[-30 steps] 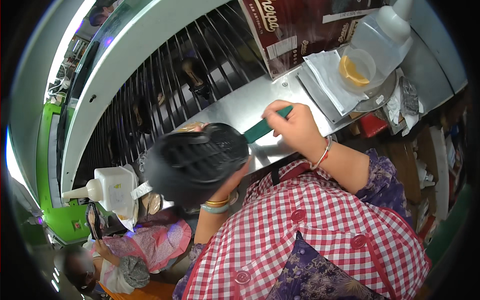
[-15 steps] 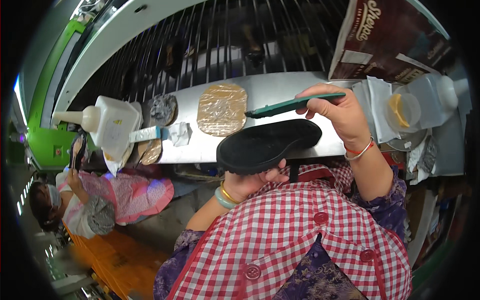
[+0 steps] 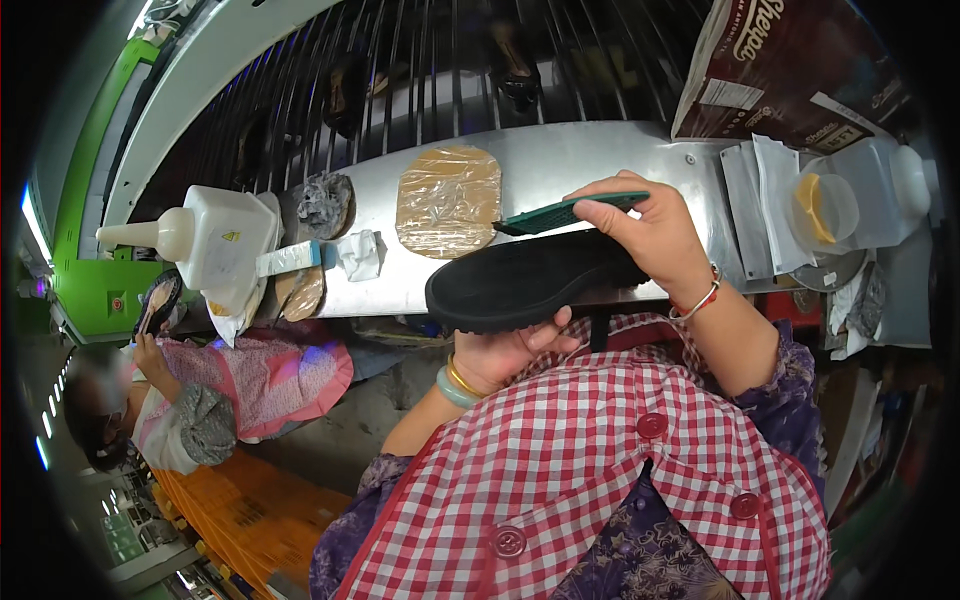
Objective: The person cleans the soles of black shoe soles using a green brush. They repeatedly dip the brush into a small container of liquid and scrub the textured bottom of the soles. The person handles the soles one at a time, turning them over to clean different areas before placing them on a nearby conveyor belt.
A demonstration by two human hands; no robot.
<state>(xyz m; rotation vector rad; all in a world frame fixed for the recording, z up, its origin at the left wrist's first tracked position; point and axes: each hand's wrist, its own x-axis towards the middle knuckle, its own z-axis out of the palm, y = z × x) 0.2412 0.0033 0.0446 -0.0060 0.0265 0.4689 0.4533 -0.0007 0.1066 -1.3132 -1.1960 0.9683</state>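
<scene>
— Grip check? I see the left hand [image 3: 500,350] closed under a black sole [image 3: 530,280], the right hand [image 3: 650,235] pinching a green brush [image 3: 565,212] above it.

— And the surface [image 3: 560,165]?

— Steel, holding a white bottle [image 3: 215,235]; a conveyor [image 3: 420,70] runs behind.

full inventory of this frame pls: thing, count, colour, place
shoe sole: 1, black, held above the shelf edge, centre
brush: 1, green handle, over the sole
metal shelf: 1, silver, across the middle
plastic-wrapped pad: 1, tan, on the shelf, centre
glue bottle: 1, white with nozzle, shelf's left end
crumpled rag: 1, grey, beside the bottle
plastic cup: 1, clear with yellow contents, right
cardboard box: 1, brown, upper right
rack of bars: 1, dark, behind the shelf
co-worker: 1, pink top, lower left
left hand: 1, bangles on wrist, grips the sole from below
right hand: 1, bracelet on wrist, holds the brush
</scene>
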